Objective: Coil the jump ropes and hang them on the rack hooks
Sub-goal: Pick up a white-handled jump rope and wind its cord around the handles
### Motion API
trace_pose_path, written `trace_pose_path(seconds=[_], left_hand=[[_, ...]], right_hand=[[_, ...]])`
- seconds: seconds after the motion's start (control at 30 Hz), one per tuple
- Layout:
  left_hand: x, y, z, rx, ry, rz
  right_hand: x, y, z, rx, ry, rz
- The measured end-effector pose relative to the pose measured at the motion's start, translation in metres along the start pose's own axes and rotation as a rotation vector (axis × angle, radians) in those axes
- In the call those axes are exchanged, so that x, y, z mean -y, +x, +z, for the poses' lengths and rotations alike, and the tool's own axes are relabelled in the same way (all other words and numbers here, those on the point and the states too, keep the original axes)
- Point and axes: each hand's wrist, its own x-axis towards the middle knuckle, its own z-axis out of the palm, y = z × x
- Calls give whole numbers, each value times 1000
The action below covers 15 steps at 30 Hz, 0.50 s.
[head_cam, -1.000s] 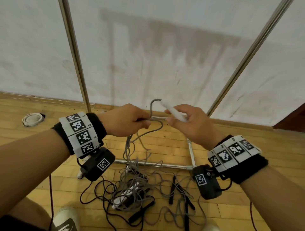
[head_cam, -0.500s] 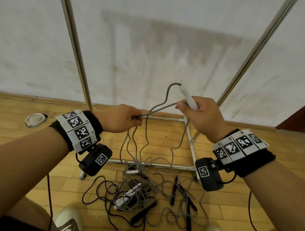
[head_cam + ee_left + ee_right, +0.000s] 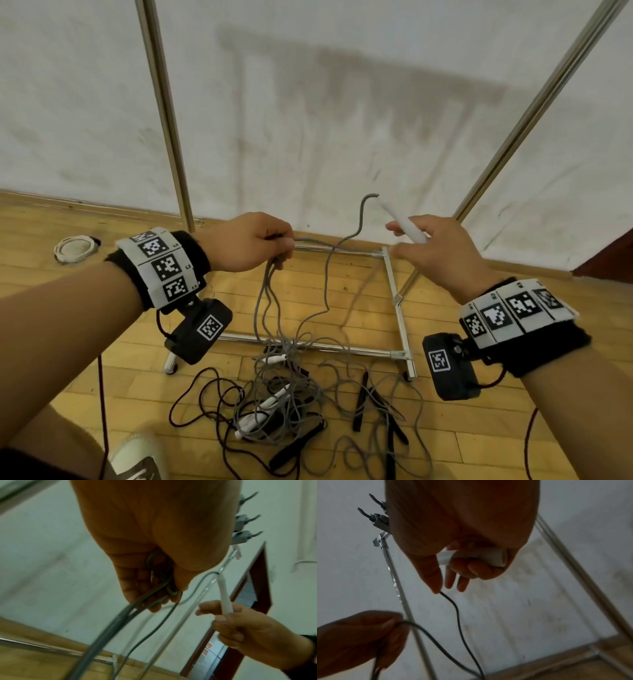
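Far on the left, a small white coil [image 3: 74, 248] lies on the wooden floor [image 3: 120, 346] near the wall. Next comes the left pole [image 3: 164, 113] of the metal rack, standing up from the floor. The left hand [image 3: 248, 245] is curled tight round a bunch of loops of the gray jump rope [image 3: 327, 274]; from the left wrist view the loops [image 3: 160, 574] sit inside the fist. Several gray strands hang down from this hand to the messy pile [image 3: 287, 404] on the floor, where gray and black ropes lie mixed with white handles and black handles [image 3: 359, 401]. The pile lies just in front of the rack's low bar [image 3: 308, 344]. One gray strand runs up from the left hand in a bend to the tip of the white handle [image 3: 404, 224]. The right hand [image 3: 435, 253] grasps this white handle with its back fingers, and the handle points up and to the left; its thumb and first fingers [image 3: 452, 581] stick out straight. Behind this hand the right pole [image 3: 534, 102] leans up along the wall. Gray hooks [image 3: 247, 535] sit on the rack's top, seen from the wrist views.
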Motion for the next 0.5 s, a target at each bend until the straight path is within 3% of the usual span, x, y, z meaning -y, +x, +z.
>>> trace_pose_path(seconds=[0.17, 0.33, 0.5], left_hand=[[-25, -3, 10, 27, 44, 73], [-41, -2, 16, -53, 21, 146], [-27, -2, 10, -10, 21, 124]], right_hand=[[16, -13, 34, 146, 120, -103], [27, -15, 52, 152, 151, -155], [29, -9, 42, 112, 142, -195]])
